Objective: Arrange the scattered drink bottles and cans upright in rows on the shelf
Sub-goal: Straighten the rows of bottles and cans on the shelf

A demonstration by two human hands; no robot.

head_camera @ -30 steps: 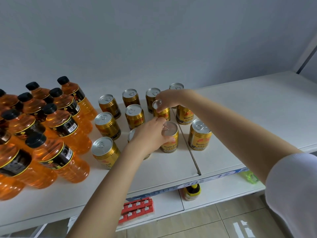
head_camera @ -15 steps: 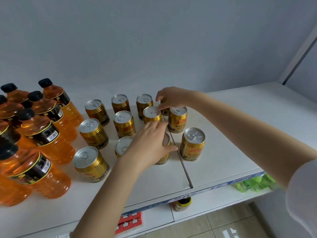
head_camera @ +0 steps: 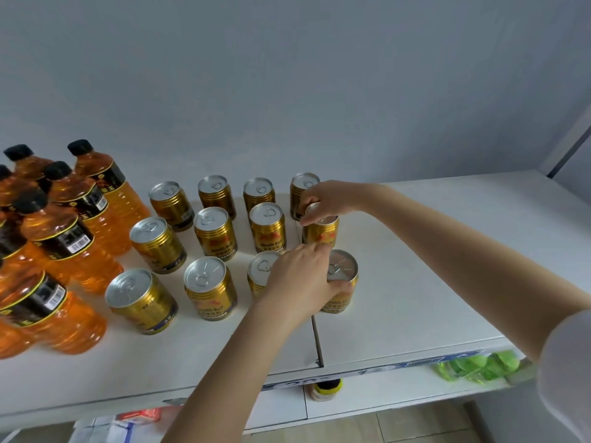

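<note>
Our left hand (head_camera: 300, 282) wraps its fingers around the front-right gold can (head_camera: 340, 282), thumb pressed to the can's side at about 4 o'clock, so it is clamped on that can; our right hand (head_camera: 326, 199) reaches in from 3 o'clock and pinches the rim of the can behind it (head_camera: 321, 231), fingertips closed on the silver lid; both cans stand upright on the shelf (head_camera: 415, 282), just right of the seam (head_camera: 316, 340) between two white panels.

Out towards 9 o'clock the other gold cans (head_camera: 211, 286) stand upright in three rows of four counting the two we hold; each is a short ribbed cylinder of shiny metal with a flat silver pull-tab lid and a red and gold label; they stand near one another without touching.

Further at 9 o'clock the orange bottles (head_camera: 73, 238) crowd together upright; clear ridged plastic, black screw caps, black and yellow label bands with barcodes.

The shelf is smooth, matt white board, bare at 3 o'clock; a pale grey-blue wall (head_camera: 287, 75) rises behind it at 12 o'clock; along the front edge at 6 o'clock runs a blue and white price strip (head_camera: 415, 362); on the lower shelf (head_camera: 383, 398) we see green packets (head_camera: 479, 366), a yellow-capped bottle top (head_camera: 326, 386) and a red pack (head_camera: 144, 415); below lies beige tiled floor (head_camera: 399, 426).
</note>
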